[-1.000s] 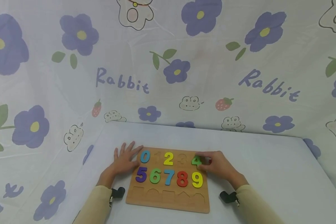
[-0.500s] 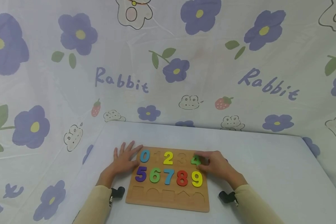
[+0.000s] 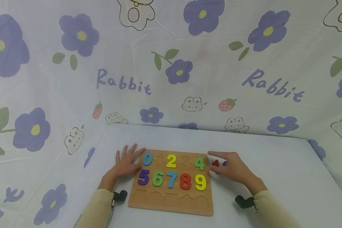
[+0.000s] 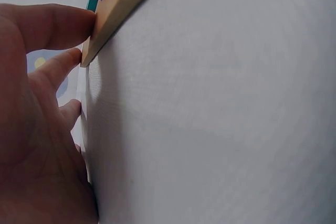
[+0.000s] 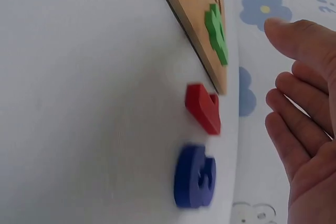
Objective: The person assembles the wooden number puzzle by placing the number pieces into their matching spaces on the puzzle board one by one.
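A wooden number board (image 3: 171, 211) lies on the white table, with coloured digits in two rows. My left hand (image 3: 126, 164) rests at its upper left corner, fingers spread and straight, thumb and index touching the edge. In the left wrist view, the thumb of the left hand (image 4: 42, 103) presses the board's side. My right hand (image 3: 234, 166) hovers just right of the board, holding nothing. Below it lie a red digit 1 (image 5: 203, 109) and a purple digit 3 (image 5: 191, 179), partly hidden in the head view. The green digit 4 (image 3: 199, 163) sits in the upper right slot.
Between the blue 0 (image 3: 147, 159), yellow 2 (image 3: 171, 161) and green 4 are bare recesses shaped 1 and 3. The lower row holds digits 5 to 9, above a row of cut outlines (image 3: 171, 199). A cloth with flowers (image 3: 179, 72) hangs behind the table.
My right hand has let go of the green 4 and moved right, off the board. The red 1 and purple 3 now show beneath it. My left hand stays in place.
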Demonstrator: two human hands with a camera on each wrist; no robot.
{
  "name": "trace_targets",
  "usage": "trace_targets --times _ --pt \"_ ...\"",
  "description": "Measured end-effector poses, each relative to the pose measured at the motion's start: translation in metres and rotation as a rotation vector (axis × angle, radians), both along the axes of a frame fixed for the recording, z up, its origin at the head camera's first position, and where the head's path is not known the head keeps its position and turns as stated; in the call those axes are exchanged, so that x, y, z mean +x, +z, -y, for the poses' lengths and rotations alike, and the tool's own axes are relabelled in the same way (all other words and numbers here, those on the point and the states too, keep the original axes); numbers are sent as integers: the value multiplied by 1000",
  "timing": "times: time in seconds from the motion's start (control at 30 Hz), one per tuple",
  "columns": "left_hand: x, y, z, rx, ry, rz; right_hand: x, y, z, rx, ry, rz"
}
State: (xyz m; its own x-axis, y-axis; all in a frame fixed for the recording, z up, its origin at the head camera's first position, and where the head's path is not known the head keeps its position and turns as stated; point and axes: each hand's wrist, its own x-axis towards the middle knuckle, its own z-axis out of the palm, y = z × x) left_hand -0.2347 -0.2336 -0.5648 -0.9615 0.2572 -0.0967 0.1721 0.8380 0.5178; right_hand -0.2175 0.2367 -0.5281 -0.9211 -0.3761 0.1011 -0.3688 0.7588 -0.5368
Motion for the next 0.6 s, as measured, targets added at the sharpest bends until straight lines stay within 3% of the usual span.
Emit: trace_targets --times 0.37,0.6 --pt "1 3 -1 14 -5 -5 17 18 -44 40 -11 -70" --pt "0 0 0 -7 -6 -1 26 23 -62 45 -24 -56"
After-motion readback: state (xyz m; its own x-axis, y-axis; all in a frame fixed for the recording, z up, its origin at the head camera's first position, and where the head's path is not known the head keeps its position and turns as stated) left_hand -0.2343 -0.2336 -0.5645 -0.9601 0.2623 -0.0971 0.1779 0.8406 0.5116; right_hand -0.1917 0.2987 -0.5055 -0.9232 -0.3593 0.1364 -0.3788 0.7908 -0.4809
